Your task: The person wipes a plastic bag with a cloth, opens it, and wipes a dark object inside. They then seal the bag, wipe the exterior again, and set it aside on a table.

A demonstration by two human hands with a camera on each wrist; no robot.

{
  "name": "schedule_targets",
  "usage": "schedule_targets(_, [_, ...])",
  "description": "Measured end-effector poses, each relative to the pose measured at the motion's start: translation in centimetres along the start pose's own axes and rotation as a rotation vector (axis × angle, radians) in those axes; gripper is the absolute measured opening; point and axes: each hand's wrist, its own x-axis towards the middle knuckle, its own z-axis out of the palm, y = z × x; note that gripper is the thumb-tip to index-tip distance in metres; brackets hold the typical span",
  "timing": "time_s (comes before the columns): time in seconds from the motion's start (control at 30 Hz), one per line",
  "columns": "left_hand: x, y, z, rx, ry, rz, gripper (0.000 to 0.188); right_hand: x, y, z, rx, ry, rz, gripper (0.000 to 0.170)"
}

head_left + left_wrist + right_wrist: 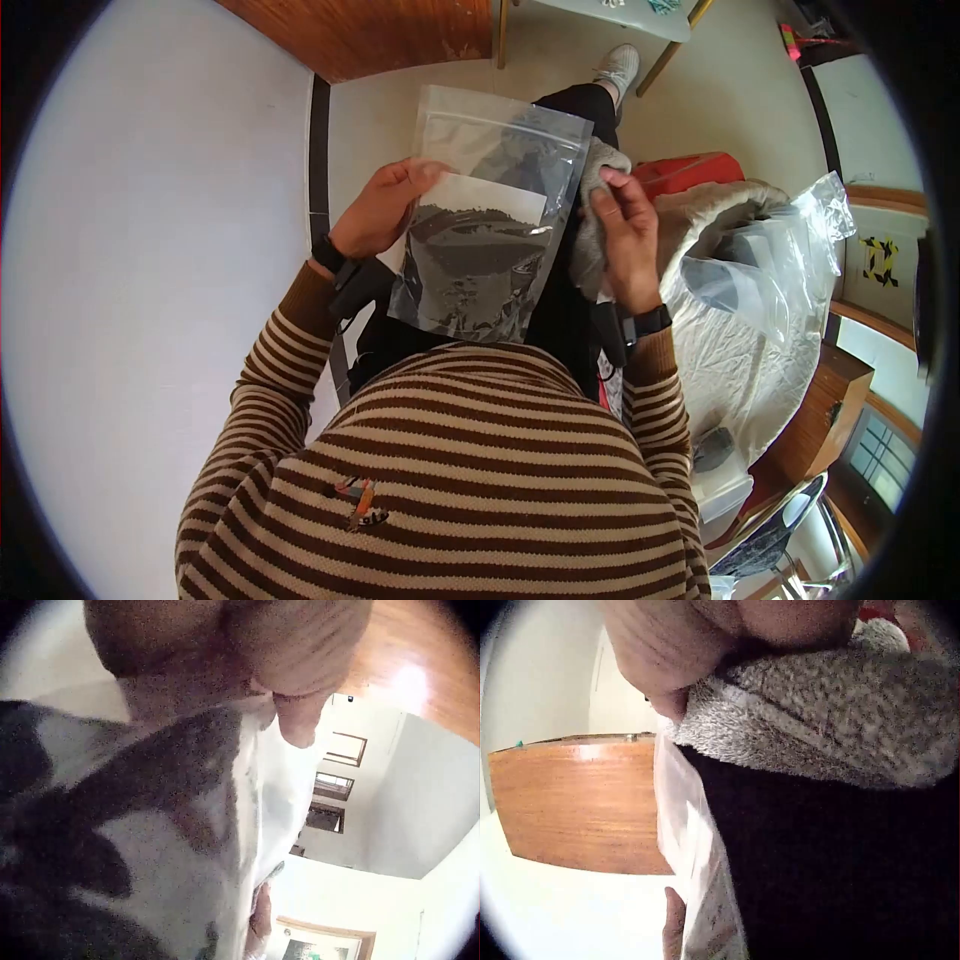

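Note:
In the head view, a clear zip-top plastic bag (505,150) is held up over the lap. Through its front shows a white sheet-like area (500,195) with dark patches beneath. My left hand (385,208) pinches the bag's left edge between thumb and fingers. On the other side, my right hand (630,235) grips a fluffy grey cloth (592,250), which lies against the bag's right edge. The right wrist view shows the cloth (817,712) bunched under the curled fingers, the bag's edge (686,817) just beside it.
To the right stands a round surface with a cream cover (720,340), bearing several clear plastic bags (760,270). A red object (690,172) lies behind the right hand. At left is a large white surface (160,300); a wooden panel (400,40) and pale table (620,15) stand ahead.

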Motion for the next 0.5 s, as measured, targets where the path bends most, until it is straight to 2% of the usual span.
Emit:
schedule_targets(0.07, [-1.2,0.1,0.9,-0.016,0.006,-0.048,0.029,-1.2,-0.2,1.2,0.002,-0.024,-0.038,0.024])
schedule_targets(0.17, [-3.0,-0.1,1.8,-0.045,-0.059,-0.047,0.028,-3.0,-1.4,2.2,0.092,-0.101,0.137,0.023])
schedule_targets(0.2, [-3.4,-0.4,1.8,-0.049,-0.056,-0.044,0.028,-3.4,-1.4,2.1,0.090,-0.107,0.138,0.023])
schedule_targets(0.3, [-4.9,-0.8,1.3,-0.109,-0.084,-0.118,0.036,-4.5,-1.5,1.5,-0.360,-0.522,-0.146,0.023])
schedule_targets(0.33, [-5.2,-1.1,0.9,-0.107,-0.083,-0.117,0.036,-4.8,-1.5,1.3,-0.358,-0.522,-0.148,0.023])
schedule_targets(0.43, [-5.7,-2.7,-0.2,-0.192,-0.075,-0.121,0.038,-5.5,-1.1,0.4,-0.177,-0.341,0.138,0.021])
schedule_targets(0.47, [-5.7,-2.4,0.1,-0.190,-0.073,-0.119,0.038,-5.4,-1.1,0.2,-0.175,-0.342,0.137,0.021])
schedule_targets(0.5, [-5.8,-2.1,0.6,-0.237,-0.056,-0.063,0.037,-5.3,-1.1,0.1,-0.030,-0.280,0.163,0.022])
